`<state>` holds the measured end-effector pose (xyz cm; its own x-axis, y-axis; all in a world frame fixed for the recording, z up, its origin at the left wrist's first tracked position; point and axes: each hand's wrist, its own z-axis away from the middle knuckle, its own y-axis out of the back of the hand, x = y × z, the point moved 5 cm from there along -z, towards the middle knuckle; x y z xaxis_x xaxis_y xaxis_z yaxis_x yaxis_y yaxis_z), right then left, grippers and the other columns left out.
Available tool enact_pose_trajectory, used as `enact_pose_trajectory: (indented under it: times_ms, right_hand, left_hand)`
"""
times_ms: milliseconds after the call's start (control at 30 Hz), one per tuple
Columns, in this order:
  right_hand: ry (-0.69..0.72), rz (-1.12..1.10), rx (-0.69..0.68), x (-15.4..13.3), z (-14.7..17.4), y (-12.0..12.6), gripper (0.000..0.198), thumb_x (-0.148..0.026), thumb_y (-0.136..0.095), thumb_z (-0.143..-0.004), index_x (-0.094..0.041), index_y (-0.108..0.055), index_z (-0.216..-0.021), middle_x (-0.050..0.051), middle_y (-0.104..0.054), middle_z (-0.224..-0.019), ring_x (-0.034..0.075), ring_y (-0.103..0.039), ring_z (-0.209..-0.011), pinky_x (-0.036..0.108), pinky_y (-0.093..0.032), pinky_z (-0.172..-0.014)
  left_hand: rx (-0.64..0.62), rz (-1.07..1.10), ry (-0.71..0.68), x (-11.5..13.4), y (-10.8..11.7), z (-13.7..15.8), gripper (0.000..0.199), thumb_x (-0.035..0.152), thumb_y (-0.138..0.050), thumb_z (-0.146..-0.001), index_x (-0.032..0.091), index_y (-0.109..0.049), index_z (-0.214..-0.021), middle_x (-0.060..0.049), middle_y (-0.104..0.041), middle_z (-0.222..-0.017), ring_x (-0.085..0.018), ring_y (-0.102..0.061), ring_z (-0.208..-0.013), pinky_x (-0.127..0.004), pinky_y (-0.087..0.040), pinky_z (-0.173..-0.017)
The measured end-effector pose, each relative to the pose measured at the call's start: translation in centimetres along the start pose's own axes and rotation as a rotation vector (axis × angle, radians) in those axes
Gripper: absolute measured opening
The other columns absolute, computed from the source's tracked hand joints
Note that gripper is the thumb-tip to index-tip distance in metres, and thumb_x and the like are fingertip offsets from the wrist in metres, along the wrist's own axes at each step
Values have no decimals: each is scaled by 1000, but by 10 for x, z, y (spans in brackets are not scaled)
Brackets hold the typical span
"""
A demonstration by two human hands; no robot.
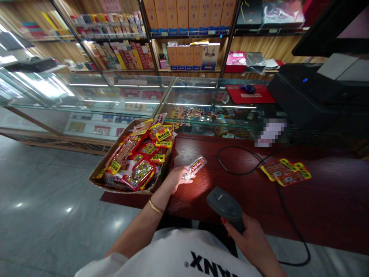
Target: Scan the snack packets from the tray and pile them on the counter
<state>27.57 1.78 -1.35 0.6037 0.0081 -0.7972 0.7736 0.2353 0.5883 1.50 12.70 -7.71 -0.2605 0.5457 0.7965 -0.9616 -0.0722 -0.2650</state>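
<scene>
My left hand (176, 179) pinches a small clear snack packet (196, 166) with red and white print, just above the wooden counter and right of the box. In my right hand (248, 232) is a dark handheld barcode scanner (226, 204), its head pointing toward the packet. Light from it falls on the packet and the counter around it. A cardboard box (96, 184) full of red, yellow and green snack packets (141, 173) stands at the counter's left end. Two red and yellow snack packets (285, 172) lie overlapping on the counter to the right.
A black cable (240, 174) loops across the dark red counter (325, 207) and hangs over its front edge. Behind stands a glass display case (196, 98) with a red mouse pad (235, 96) and mouse (248, 89) on top. Black checkout equipment (317, 96) occupies the right.
</scene>
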Motion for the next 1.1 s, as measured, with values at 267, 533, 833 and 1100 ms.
enact_pose_trajectory:
  times_ms: [267, 533, 833, 1100]
  right_hand:
    - [11, -25, 12, -1, 0, 2, 36, -49, -58, -91, -19, -76, -86, 4, -71, -58, 22, -67, -54, 28, -51, -57]
    - [9, -58, 41, -4, -1, 0, 33, -48, -60, -90, -19, -76, -90, 2, -69, -57, 21, -64, -53, 29, -51, -60]
    - [14, -123, 176, 4, 11, 13, 28, -42, -62, -88, -19, -72, -77, 2, -69, -57, 19, -63, -53, 27, -51, -59]
    - [-80, -193, 306, 24, 24, 18, 46, -60, -62, -86, -18, -74, -72, 5, -70, -58, 20, -65, -53, 27, -51, -55]
  left_hand:
    - [-22, -39, 0, 4, -5, 3, 43, 25, -68, -74, 13, -76, -115, -16, -77, -113, -28, -73, -101, -36, -59, -83]
    - [-4, -16, 11, 9, -11, 11, 40, 21, -67, -74, 14, -77, -112, -14, -77, -112, -24, -74, -94, -30, -60, -73]
    - [-299, -104, -32, 3, -107, -11, 30, 26, -66, -81, 15, -78, -107, -10, -77, -95, -16, -70, -74, -23, -54, -62]
    - [-296, -342, -192, 10, -209, -48, 31, 16, -61, -84, 14, -75, -111, -12, -76, -112, -24, -69, -107, -41, -51, -102]
